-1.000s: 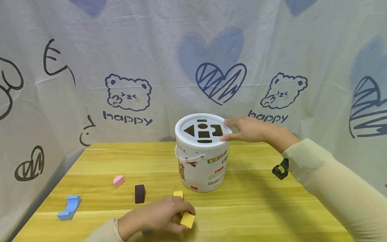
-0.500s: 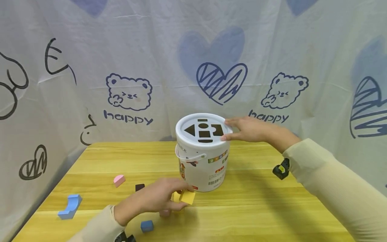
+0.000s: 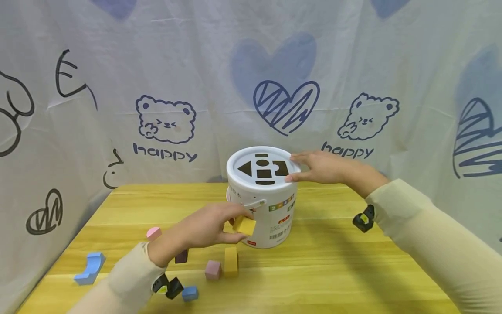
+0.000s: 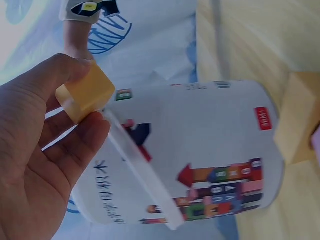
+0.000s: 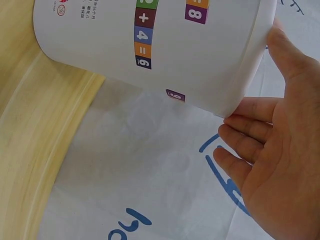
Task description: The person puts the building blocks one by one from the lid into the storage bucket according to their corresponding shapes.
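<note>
Between thumb and fingers, my left hand (image 3: 208, 226) pinches a small yellow block (image 3: 245, 226), raised in front of the white bucket (image 3: 274, 222). In the left wrist view this yellow block (image 4: 90, 92) shows flat faces, and the bucket's handle (image 4: 145, 175) slants down just beyond the fingertips. My right hand (image 3: 325, 168) rests on the right edge of the bucket's lid (image 3: 241, 176), thumb and fingers spread and fairly straight. Shaped holes, including a triangle, a circle and a square, are cut through the lid. The right wrist view shows fingertips (image 5: 232, 120) against the rim.
On the wooden table (image 3: 333, 270) lie a yellow block (image 3: 231, 261), a pink cube (image 3: 213, 270), a blue block (image 3: 190, 293), a partly hidden dark block (image 3: 181, 256), a pink half-round (image 3: 154, 233) and a blue arch (image 3: 91, 268). A printed cloth (image 3: 219, 87) hangs behind.
My left hand has lifted the yellow block from the table and carried it up and away towards the bucket, uncovering the pink cube and blue block. My right hand stays at the lid.
</note>
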A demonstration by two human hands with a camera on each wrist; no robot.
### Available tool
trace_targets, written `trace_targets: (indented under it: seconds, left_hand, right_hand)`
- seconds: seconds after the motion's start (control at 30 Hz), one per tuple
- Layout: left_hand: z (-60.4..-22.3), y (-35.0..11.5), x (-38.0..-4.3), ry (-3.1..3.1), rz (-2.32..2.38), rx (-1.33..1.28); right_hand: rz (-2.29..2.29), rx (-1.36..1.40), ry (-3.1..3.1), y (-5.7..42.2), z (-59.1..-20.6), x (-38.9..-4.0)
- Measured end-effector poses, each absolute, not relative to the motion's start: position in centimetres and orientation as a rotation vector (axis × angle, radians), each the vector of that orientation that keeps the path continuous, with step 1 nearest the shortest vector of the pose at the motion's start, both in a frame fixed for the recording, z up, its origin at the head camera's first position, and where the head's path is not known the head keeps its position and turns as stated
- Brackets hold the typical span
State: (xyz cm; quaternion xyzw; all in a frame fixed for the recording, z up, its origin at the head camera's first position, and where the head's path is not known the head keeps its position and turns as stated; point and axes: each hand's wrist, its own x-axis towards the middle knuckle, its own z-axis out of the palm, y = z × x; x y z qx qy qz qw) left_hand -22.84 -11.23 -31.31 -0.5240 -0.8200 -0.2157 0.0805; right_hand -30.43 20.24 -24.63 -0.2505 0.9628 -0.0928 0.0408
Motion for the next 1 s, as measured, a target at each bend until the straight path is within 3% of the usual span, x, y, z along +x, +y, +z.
trace_targets:
  seconds: [0.57, 1.0]
  left_hand:
    - [-25.0, -9.3, -25.5, -2.368, -0.624, -1.5]
    - [-22.2, -7.4, -28.5, -2.625, -0.419, -1.277]
  right_hand:
    - [-0.26, -0.811, 2.941, 20.3, -24.6, -30.3]
    - [-0.269, -0.791, 2.938, 20.3, -24.6, -30.3]
